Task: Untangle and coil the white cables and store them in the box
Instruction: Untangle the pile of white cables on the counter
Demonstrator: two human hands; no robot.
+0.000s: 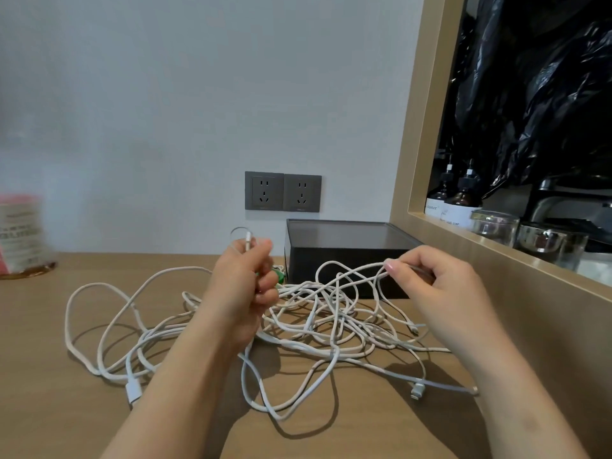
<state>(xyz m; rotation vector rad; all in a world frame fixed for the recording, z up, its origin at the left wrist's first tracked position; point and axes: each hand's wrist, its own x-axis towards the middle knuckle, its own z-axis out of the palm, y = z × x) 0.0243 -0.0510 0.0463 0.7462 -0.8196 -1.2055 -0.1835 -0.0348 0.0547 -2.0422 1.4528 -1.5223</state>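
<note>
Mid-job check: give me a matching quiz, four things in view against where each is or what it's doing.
1 left hand
2 right hand
3 box
4 sockets

a on the wall
b grips an upright cable end
c pinches a lifted cable strand
d on the table behind the tangle

Pairs: 1-b, 2-c, 3-d, 4-a

2 grey wall sockets [283, 192] sit above the desk [49, 392], 2 soap bottles [454, 197] at right.

The white cables [331, 323] sprawl over a tan wood-grain counter [364, 425] before a black box [344, 270], grey wall sockets [283, 192], a pale grey wall [198, 94] and amber-brown bottles [462, 200].
</note>
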